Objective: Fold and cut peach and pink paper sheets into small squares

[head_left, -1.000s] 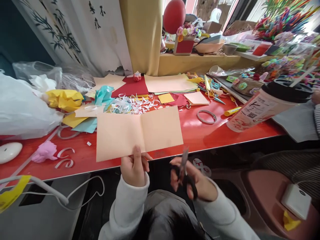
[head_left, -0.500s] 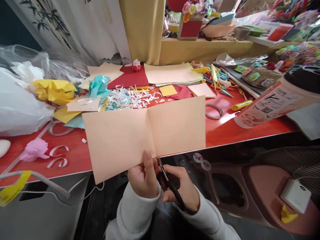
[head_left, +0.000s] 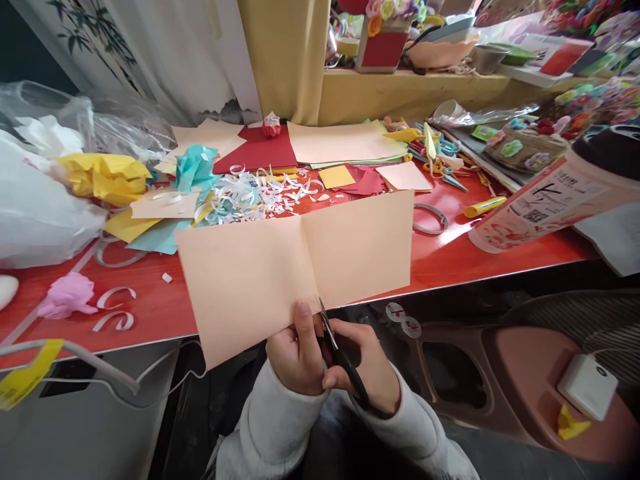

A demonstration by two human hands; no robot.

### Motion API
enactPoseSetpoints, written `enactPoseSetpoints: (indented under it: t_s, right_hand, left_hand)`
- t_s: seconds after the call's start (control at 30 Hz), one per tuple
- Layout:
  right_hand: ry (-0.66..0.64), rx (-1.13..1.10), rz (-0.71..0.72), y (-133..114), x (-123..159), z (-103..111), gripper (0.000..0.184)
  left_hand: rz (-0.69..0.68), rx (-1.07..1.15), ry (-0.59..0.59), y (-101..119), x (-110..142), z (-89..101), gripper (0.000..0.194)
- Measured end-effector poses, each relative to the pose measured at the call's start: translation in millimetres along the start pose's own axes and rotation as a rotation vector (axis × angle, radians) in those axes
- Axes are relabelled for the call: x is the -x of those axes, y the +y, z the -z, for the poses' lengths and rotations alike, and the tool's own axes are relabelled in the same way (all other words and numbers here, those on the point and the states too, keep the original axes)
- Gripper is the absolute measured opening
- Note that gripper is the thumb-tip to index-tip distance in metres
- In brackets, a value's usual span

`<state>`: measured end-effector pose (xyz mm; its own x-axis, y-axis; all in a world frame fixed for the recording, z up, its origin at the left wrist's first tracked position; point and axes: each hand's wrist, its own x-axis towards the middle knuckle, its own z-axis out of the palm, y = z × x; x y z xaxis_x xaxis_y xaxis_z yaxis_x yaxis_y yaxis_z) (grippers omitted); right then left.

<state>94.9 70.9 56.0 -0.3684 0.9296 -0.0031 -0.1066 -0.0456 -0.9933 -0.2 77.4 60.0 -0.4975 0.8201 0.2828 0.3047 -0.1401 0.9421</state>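
A peach sheet of paper (head_left: 250, 280) with a crease down its middle is held up over the table's front edge. My left hand (head_left: 300, 350) pinches its lower edge just left of the crease, thumb on the near face and fingers behind. In my right hand (head_left: 373, 367) is a pair of black-handled scissors (head_left: 340, 353), thumb and fingers around the handles. The blade tips meet the paper's bottom edge at the crease. Part of the blades is hidden by the paper and my left hand.
Curled white paper shreds (head_left: 255, 193) lie behind the sheet on the red table (head_left: 150, 287). A tilted cup with a black lid (head_left: 545, 200) stands right, near a tape ring (head_left: 430, 219). Below right is a pinkish-brown chair (head_left: 525, 373) bearing a white box (head_left: 587, 387).
The paper's left part and my left hand have shifted slightly right. The scissor tips have moved up a little onto the paper at the crease.
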Motion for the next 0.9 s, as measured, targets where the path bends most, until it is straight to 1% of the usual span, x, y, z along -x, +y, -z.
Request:
enactPoseSetpoints:
  t_s: [0.1,0.23,0.33,0.43,0.6,0.67,0.73,0.83,0.9]
  right_hand:
    - [0.001,0.023,-0.004,0.6,-0.5,0.1,0.064]
    - [0.024,0.036,-0.006,2.0,-0.3,0.8,0.065]
    - [0.034,0.052,0.0,3.7,0.7,1.2,0.063]
    - [0.045,0.065,0.004,5.3,1.8,1.5,0.061]
    - [0.064,0.024,-0.008,6.9,2.7,0.6,0.056]
    - [0.08,0.015,-0.014,7.7,2.9,-0.6,0.056]
    - [0.101,0.014,-0.012,8.7,2.9,-1.8,0.055]
    - [0.121,0.015,-0.011,9.6,2.8,-2.6,0.051]
    - [0.126,0.015,-0.023,9.5,2.8,-2.7,0.048]
  left_hand:
    - [0.037,0.082,-0.034,-1.7,0.4,0.5,0.046]
    - [0.118,0.113,-0.076,-1.0,2.3,1.1,0.047]
    - [0.137,0.113,-0.083,-1.5,3.2,1.4,0.049]
    - [0.121,0.114,-0.084,-2.5,2.5,1.7,0.049]
    - [0.121,0.129,-0.141,0.0,0.6,1.9,0.049]
    - [0.116,0.109,-0.137,1.5,0.0,1.9,0.049]
    - [0.088,0.082,-0.122,1.7,-0.6,1.9,0.048]
    - [0.02,0.068,-0.138,-0.8,-1.8,1.4,0.048]
    - [0.001,0.066,-0.142,-2.8,-2.4,0.7,0.049]
